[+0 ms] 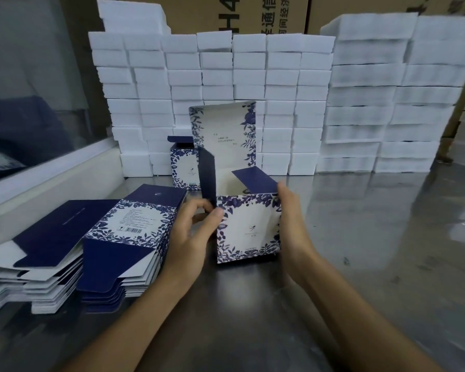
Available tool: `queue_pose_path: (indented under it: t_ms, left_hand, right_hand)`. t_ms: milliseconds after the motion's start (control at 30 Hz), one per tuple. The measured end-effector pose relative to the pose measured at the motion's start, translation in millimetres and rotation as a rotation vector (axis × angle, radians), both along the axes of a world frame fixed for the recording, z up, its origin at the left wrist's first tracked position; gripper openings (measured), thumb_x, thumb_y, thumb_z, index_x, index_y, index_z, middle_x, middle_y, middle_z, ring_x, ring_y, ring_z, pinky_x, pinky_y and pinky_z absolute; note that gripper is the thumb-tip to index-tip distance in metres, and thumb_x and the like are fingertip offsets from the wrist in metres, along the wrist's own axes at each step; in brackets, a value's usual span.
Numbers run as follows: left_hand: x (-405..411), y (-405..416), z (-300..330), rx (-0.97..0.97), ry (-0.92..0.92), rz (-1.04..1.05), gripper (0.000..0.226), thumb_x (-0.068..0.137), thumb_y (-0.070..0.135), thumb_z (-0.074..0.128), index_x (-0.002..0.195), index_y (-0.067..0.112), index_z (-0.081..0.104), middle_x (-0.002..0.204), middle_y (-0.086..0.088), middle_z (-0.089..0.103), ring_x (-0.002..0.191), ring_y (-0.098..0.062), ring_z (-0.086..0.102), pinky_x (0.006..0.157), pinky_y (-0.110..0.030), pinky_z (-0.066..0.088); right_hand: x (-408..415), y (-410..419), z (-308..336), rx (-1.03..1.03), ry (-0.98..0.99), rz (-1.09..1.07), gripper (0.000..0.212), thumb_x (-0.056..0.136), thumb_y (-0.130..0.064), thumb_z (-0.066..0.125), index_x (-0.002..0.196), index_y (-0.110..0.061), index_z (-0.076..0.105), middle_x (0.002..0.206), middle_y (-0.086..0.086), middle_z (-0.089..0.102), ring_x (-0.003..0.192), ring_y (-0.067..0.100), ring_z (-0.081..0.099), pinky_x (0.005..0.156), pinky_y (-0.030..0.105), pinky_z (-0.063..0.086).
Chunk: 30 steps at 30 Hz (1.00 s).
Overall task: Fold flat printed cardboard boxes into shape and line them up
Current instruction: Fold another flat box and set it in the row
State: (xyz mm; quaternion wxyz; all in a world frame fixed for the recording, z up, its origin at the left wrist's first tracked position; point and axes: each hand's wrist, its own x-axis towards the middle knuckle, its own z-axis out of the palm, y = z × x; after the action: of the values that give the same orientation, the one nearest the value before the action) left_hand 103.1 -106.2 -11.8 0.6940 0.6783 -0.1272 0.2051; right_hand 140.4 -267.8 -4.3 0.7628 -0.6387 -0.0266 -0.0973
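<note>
Standing near the middle of the steel bench (pixel 360 251), a half-formed box (pixel 249 226) with a blue flower print is held between both hands. The left hand (pixel 196 237) has its grip clamped on the box's left edge, thumb on the printed front and fingers curled behind, right beside an upright dark blue side flap (pixel 208 178). The right hand (pixel 293 224) has its grip closed round the right edge, fingers wrapped over the top corner next to a second blue flap (pixel 254 181) that tilts inward over the open top. The tall lid panel (pixel 223 135) stands straight up at the back of the box, white inside with blue leaves down both sides and a few lines of small print I can't read.

Just behind and to the left of the held box, a finished box (pixel 184 167) stands upright on the bench, its top flap raised.

To the left, near the left forearm, lie two stacks of flat boxes: the nearer stack (pixel 129 237) shows a flowered panel with a barcode on top, and the farther stack (pixel 46 248) beside it shows mostly plain dark blue. The two stacks touch or overlap.

Along the back of the bench runs a wall of white foam blocks (pixel 226 71), piled many layers high, with brown cartons (pixel 253 14) printed in black behind them. A glass pane (pixel 32 81) runs along the left side.
</note>
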Motion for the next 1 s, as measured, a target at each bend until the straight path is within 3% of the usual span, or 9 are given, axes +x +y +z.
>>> queue_pose_path:
  t_ms: [133, 233, 367, 500, 633, 700, 767, 900, 1000]
  left_hand:
    - [0.8, 0.3, 3.9, -0.174, 0.135, 0.005, 0.034, 0.085, 0.054, 0.058, 0.101, 0.029, 0.073, 0.116, -0.001, 0.068, 0.108, -0.016, 0.066, 0.102, -0.053, 0.046]
    - [-0.6, 2.6, 7.8, -0.248, 0.201, 0.014, 0.047, 0.082, 0.063, 0.057, 0.103, 0.024, 0.073, 0.102, 0.001, 0.075, 0.091, -0.013, 0.072, 0.087, -0.048, 0.054]
    - [1.7, 4.4, 9.2, -0.375, 0.355, -0.054, 0.076, 0.069, 0.071, 0.065, 0.128, 0.023, 0.057, 0.115, 0.000, 0.071, 0.100, -0.017, 0.071, 0.091, -0.056, 0.051]
    - [2.3, 7.3, 13.8, -0.492, 0.378, -0.278, 0.089, 0.062, 0.046, 0.080, 0.141, 0.024, 0.043, 0.130, -0.010, 0.064, 0.118, -0.033, 0.061, 0.098, -0.062, 0.045]
    - [4.0, 4.7, 12.2, -0.455, 0.390, -0.107, 0.063, 0.069, 0.013, 0.076, 0.125, 0.025, 0.050, 0.117, -0.012, 0.068, 0.104, -0.035, 0.068, 0.087, -0.063, 0.052]
    - [5.7, 7.8, 10.4, -0.397, 0.409, -0.058, 0.043, 0.077, 0.013, 0.076, 0.115, 0.022, 0.058, 0.110, -0.015, 0.071, 0.098, -0.035, 0.070, 0.087, -0.062, 0.053]
    - [5.1, 10.4, 10.9, -0.276, 0.404, -0.079, 0.018, 0.083, 0.022, 0.074, 0.100, 0.017, 0.071, 0.100, -0.016, 0.074, 0.090, -0.033, 0.072, 0.085, -0.054, 0.057]
    - [-2.9, 1.4, 9.9, -0.057, 0.345, -0.074, 0.028, 0.080, 0.038, 0.073, 0.082, 0.009, 0.072, 0.073, -0.020, 0.072, 0.059, -0.029, 0.069, 0.054, -0.034, 0.060]
    - [-7.5, -2.9, 6.8, 0.112, 0.292, -0.106, 0.050, 0.075, 0.054, 0.065, 0.042, 0.017, 0.060, 0.048, -0.015, 0.056, 0.053, -0.028, 0.063, 0.063, -0.037, 0.056]
  right_hand:
    - [-5.5, -0.6, 4.4, -0.101, -0.093, -0.015, 0.041, 0.075, -0.078, 0.050, 0.099, -0.046, 0.055, 0.098, -0.020, 0.065, 0.087, -0.008, 0.062, 0.077, 0.018, 0.047]
    - [-10.7, 0.9, 4.3, -0.119, -0.162, -0.015, 0.023, 0.091, -0.060, 0.052, 0.103, -0.041, 0.054, 0.089, -0.026, 0.065, 0.079, -0.017, 0.059, 0.061, 0.001, 0.041]
    - [-17.1, 6.6, 6.5, -0.120, -0.255, -0.016, 0.046, 0.079, -0.064, 0.055, 0.109, -0.030, 0.058, 0.097, -0.019, 0.068, 0.082, -0.010, 0.061, 0.067, 0.005, 0.044]
    - [-24.1, 9.7, 9.0, -0.148, -0.335, -0.023, 0.054, 0.074, -0.067, 0.057, 0.110, -0.027, 0.059, 0.105, -0.008, 0.069, 0.091, -0.001, 0.064, 0.071, 0.014, 0.050]
    - [-28.8, 9.8, 11.1, -0.177, -0.407, -0.063, 0.046, 0.077, -0.061, 0.063, 0.107, -0.027, 0.060, 0.102, -0.012, 0.068, 0.095, 0.002, 0.065, 0.073, 0.016, 0.051]
    - [-29.4, 10.2, 11.2, -0.201, -0.424, -0.117, 0.048, 0.077, -0.062, 0.062, 0.109, -0.027, 0.060, 0.106, -0.012, 0.067, 0.101, 0.002, 0.064, 0.074, 0.015, 0.050]
    - [-26.1, 10.4, 9.3, -0.251, -0.390, -0.178, 0.056, 0.074, -0.070, 0.060, 0.113, -0.030, 0.060, 0.118, -0.007, 0.063, 0.114, 0.010, 0.059, 0.089, 0.028, 0.052]
    - [-19.2, 8.6, 7.4, -0.246, -0.284, -0.233, 0.066, 0.069, -0.082, 0.054, 0.117, -0.036, 0.060, 0.124, -0.004, 0.056, 0.124, 0.019, 0.053, 0.105, 0.046, 0.045]
    - [-17.9, 5.9, 7.1, -0.213, -0.261, -0.248, 0.067, 0.067, -0.084, 0.055, 0.114, -0.036, 0.062, 0.122, -0.002, 0.059, 0.123, 0.020, 0.055, 0.105, 0.047, 0.045]
